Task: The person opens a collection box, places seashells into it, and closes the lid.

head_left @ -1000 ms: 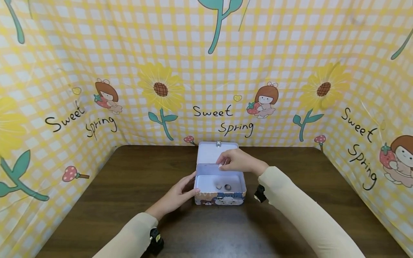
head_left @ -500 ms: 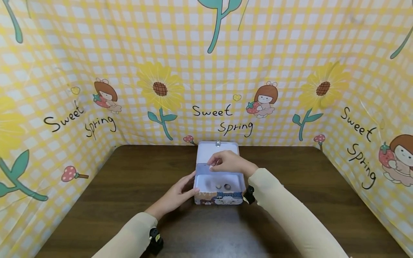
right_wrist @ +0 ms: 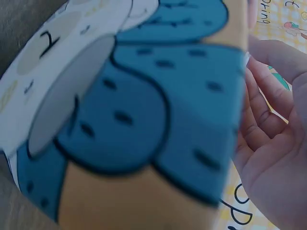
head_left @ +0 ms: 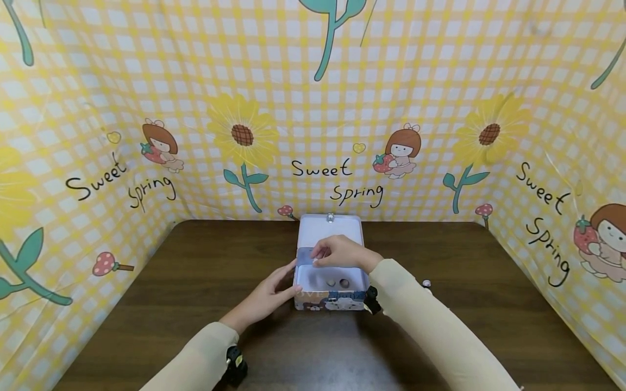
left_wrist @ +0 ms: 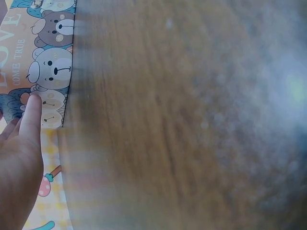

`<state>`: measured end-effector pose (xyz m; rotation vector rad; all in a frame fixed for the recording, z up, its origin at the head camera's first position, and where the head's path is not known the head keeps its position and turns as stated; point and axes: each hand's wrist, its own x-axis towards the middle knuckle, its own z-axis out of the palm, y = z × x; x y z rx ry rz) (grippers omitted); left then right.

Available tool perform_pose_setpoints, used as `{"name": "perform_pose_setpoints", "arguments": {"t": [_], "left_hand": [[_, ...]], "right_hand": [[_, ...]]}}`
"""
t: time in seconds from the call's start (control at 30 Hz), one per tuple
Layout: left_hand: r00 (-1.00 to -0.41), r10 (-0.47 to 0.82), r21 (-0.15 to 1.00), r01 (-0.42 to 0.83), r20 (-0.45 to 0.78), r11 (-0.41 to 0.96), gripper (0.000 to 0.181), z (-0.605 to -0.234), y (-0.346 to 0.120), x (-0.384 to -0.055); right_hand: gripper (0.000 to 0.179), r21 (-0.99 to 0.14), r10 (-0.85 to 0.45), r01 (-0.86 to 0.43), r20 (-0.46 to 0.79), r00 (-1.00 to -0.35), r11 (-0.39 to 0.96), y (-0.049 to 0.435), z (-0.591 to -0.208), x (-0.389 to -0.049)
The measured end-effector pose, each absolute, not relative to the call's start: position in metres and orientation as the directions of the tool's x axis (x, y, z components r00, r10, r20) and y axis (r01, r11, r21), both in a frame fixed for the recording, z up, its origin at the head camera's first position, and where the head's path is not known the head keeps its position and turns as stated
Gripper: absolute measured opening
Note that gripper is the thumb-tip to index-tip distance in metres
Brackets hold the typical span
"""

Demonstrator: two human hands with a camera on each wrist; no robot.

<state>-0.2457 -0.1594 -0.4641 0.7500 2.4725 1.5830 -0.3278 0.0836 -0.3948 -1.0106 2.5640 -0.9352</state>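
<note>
A tin box [head_left: 332,300] printed with bears stands on the table, its lid [head_left: 330,231] raised at the back. Two small roundish pieces show inside: a pale one [head_left: 331,283] and a darker one [head_left: 344,283]. My left hand [head_left: 264,296] rests against the box's left front corner, its straight thumb [left_wrist: 31,115] on the printed front and its fingers along the side. Over the box's interior, my right hand [head_left: 344,252] pinches a small white thing [right_wrist: 247,58] between thumb and forefinger. Its kind cannot be told, as the fingers cover most of it.
A small pinkish-white piece [head_left: 427,283] lies on the dark wooden table [head_left: 220,260], just beyond the right forearm. Part of another pale thing [head_left: 521,388] peeks out by the right sleeve at the bottom edge. Yellow checked cloth [head_left: 313,119] walls the table's back and sides.
My right hand has moved left and then lower over the box, still pinching the small white thing. The piece beyond the right forearm has come into sight. My left hand has stayed put.
</note>
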Motion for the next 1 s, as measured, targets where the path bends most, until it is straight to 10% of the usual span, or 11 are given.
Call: {"name": "perform_pose_setpoints", "arguments": {"t": [1.0], "left_hand": [[-0.878,0.451,0.878,0.335,0.160,0.341,0.069,-0.4634,-0.1588,-0.2445]], "right_hand": [[0.011,-0.596,-0.653,-0.498,-0.059,-0.755,0.630,0.0809,-0.4030,-0.3232]]}}
